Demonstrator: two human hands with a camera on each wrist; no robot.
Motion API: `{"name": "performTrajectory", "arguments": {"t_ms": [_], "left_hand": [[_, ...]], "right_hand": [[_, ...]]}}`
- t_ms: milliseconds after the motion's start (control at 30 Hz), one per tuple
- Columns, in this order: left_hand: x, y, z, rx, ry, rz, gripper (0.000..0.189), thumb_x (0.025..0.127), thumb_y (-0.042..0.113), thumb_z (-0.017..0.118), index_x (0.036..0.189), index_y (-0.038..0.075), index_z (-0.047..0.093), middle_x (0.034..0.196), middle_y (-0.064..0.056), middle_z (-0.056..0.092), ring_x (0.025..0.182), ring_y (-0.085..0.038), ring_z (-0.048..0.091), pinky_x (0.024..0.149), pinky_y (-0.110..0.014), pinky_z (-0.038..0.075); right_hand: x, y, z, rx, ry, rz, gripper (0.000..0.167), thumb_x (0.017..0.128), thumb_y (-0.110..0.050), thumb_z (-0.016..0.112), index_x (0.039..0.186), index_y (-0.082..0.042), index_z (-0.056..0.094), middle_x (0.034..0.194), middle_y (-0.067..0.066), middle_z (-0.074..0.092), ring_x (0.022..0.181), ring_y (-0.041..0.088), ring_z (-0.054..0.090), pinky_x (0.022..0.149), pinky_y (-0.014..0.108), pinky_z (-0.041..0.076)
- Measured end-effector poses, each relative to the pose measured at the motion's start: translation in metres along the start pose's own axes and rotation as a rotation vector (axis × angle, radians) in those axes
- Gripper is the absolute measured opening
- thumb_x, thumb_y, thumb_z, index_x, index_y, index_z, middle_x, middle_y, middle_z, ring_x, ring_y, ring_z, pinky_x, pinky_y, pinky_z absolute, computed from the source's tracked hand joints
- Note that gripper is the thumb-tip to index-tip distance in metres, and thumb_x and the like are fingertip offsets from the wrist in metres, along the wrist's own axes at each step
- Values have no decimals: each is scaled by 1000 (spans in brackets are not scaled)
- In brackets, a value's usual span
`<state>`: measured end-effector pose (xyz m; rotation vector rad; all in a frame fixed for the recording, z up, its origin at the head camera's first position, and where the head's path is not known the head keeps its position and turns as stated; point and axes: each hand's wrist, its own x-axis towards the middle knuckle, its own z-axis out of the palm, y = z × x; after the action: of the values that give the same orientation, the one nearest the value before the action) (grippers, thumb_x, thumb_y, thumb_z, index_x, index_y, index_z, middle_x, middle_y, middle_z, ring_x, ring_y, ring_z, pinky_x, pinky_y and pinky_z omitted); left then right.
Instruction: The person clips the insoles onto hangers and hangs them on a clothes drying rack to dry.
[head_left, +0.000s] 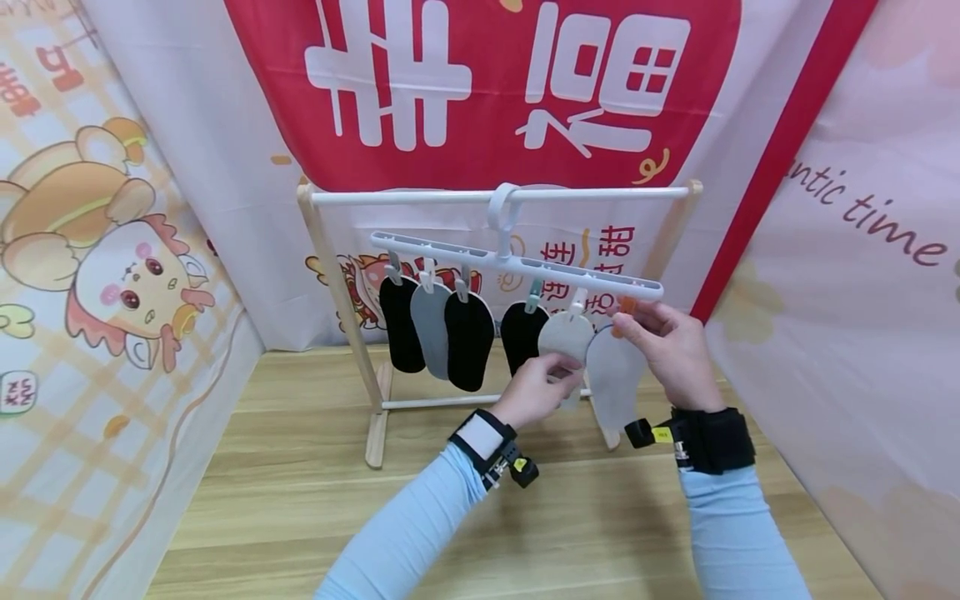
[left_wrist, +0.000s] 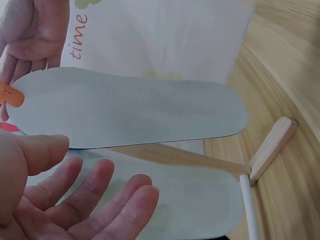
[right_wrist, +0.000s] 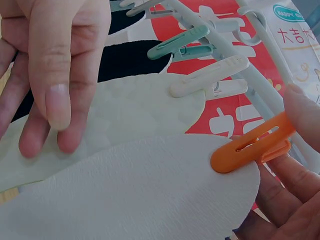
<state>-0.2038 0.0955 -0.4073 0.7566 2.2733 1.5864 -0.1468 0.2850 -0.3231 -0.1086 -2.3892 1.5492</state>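
A white clip hanger (head_left: 480, 257) hangs tilted from the rack, its right end lower, with insoles clipped along it. My right hand (head_left: 672, 350) pinches an orange clip (right_wrist: 250, 145) at that end, thumb on top and fingers behind. The clip bites the heel end of a light grey insole (left_wrist: 135, 110), which hangs down. My left hand (head_left: 542, 390) is beside it, in front of a pale greenish insole (right_wrist: 125, 105) held by a white clip (right_wrist: 210, 77). Its thumb and fingers are spread apart with nothing gripped, fingertips right at the pale insole.
Further left hang black insoles (head_left: 469, 342) and a grey insole (head_left: 431, 329) on clips. The rack has a white top bar (head_left: 405, 197) and wooden legs (head_left: 341, 292) standing on the wood-grain surface (head_left: 300, 517). Printed cloth walls (head_left: 840, 333) close in the back and both sides.
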Motion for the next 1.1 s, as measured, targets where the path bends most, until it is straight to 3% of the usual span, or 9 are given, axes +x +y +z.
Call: {"name": "performTrajectory", "arguments": {"t_ms": [267, 500, 667, 900, 1100], "left_hand": [[-6, -10, -14, 102, 41, 44, 27, 102, 26, 58, 123, 12, 66, 112, 1, 66, 98, -11, 61, 83, -27, 52], [-23, -10, -31, 89, 62, 42, 30, 103, 25, 57, 126, 8, 63, 111, -3, 67, 94, -13, 64, 80, -28, 54], [-36, -17, -43, 175, 103, 89, 31, 103, 26, 56, 126, 7, 64, 109, -1, 68, 95, -12, 65, 81, -28, 54], [-66, -26, -73, 318, 218, 191, 32, 104, 28, 55, 126, 6, 64, 108, 0, 67, 98, -12, 63, 84, -30, 54], [-103, -34, -111, 394, 325, 212, 38, 104, 33, 53, 129, 7, 62, 119, -7, 65, 107, -22, 62, 88, -42, 54]], "right_hand": [[1, 6, -5, -7, -38, 10, 70, 92, -48, 66, 148, -12, 47, 139, 11, 56, 122, 28, 55, 105, 46, 43], [2, 15, -12, 6, -66, 38, 70, 94, -48, 63, 151, -12, 42, 145, 11, 50, 128, 29, 49, 106, 47, 41], [0, 22, -18, -30, -58, 6, 65, 97, -48, 57, 151, -13, 43, 147, 11, 47, 131, 31, 45, 106, 52, 40], [-11, 39, -25, -163, -2, -83, 58, 104, -42, 46, 149, -7, 43, 142, 22, 52, 132, 42, 45, 102, 63, 38], [-20, 58, -30, -313, 11, -163, 53, 108, -38, 39, 150, -7, 41, 143, 27, 47, 129, 48, 45, 100, 68, 36]]}}
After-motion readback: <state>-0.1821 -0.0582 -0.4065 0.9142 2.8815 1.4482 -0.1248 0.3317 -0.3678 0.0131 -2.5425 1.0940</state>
